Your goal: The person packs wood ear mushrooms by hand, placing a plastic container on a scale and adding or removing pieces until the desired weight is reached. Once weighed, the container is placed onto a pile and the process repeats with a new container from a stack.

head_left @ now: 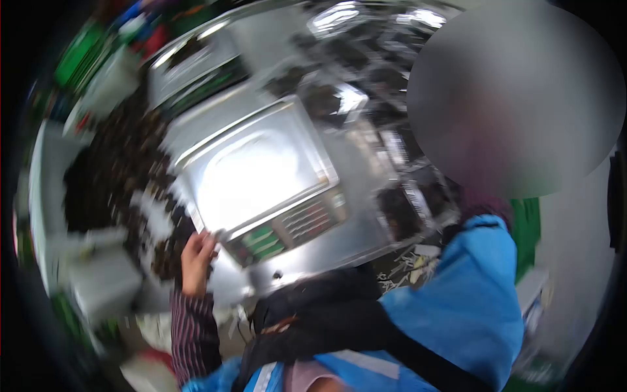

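My left hand (197, 261), in a striped sleeve, is by the near left corner of a weighing scale (261, 173). Its fingers are bent together in a pinch; motion blur hides what, if anything, is in them. The scale has a shiny steel pan, a green display and a keypad on its near side. My right arm, in a blue sleeve (457, 281), reaches out to the right. A blurred grey oval covers its hand, so the fingers do not show. Clear packs with dark contents (398, 212) are near its cuff.
To the left, dark loose pieces (117, 163) are heaped in a white container (49, 150). Behind the scale is another device with a steel pan (196, 72). Several clear packs line the far right of the steel table (366, 235). Pale scraps (408, 268) are by its near edge.
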The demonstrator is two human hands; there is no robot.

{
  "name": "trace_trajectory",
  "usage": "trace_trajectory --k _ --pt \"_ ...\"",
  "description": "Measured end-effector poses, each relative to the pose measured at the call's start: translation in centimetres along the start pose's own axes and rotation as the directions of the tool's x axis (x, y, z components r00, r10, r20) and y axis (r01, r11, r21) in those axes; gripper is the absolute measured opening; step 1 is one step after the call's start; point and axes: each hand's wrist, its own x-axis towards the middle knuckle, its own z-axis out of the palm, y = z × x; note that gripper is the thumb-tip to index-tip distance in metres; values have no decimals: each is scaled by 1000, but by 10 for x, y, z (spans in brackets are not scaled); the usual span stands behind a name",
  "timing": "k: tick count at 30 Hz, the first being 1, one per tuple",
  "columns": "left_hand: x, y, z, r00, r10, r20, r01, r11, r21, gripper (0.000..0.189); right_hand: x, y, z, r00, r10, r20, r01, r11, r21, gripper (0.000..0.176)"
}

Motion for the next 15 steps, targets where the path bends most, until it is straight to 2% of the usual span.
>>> trace_trajectory --k 1,2,3,4,5,6,7,8,9,10,11,13,14,15 --pt "-5 -5 -10 999 -47 -19 47 999 -29 24 5 -6 -4 979 184 85 -200 797 570 35" --pt "-13 0 -12 993 -97 -61 95 995 -34 24 33 24 -36 874 27 484 -392 628 672 39" --pt "-15 -9 -20 992 -88 -93 80 993 -82 24 45 39 -46 945 175 276 -321 654 685 42" --pt "-16 -23 -32 992 -76 -102 64 991 -117 24 52 48 -45 959 228 168 -283 738 613 45" --pt "-21 -35 -46 993 -57 -103 42 988 -147 24 61 60 -58 919 295 260 -394 680 619 46" --pt "-26 -42 -56 991 -44 -125 22 985 -172 25 59 63 -57 912 362 194 -392 624 676 45" --pt "-33 -48 -65 991 -27 -134 1 981 -194 25 56 59 -55 867 451 210 -456 550 700 44" --pt "-41 -53 -76 982 -45 -183 6 977 -212 26 56 64 -57 869 450 206 -457 572 681 42" --pt "-47 -58 -89 974 -59 -219 7 973 -230 27 46 55 -42 877 480 -22 -374 710 597 40" --pt "-52 -73 -106 959 -63 -276 -9 967 -254 28 22 22 -14 788 597 -151 -364 649 668 36" --pt "-62 -77 -120 932 -118 -343 3 948 -318 31 -9 -17 24 705 578 -410 -414 805 425 35" --pt "-77 -105 -161 827 18 -562 -176 957 -229 40 -22 -31 61 771 403 -493 -410 907 99 34" --pt "-86 -125 -185 720 30 -693 -230 953 -198 46 -24 -29 90 917 229 -327 -200 972 120 32" --pt "-96 -143 -212 595 37 -803 -273 949 -159 52 -20 -29 124 987 21 -158 8 984 176 31"
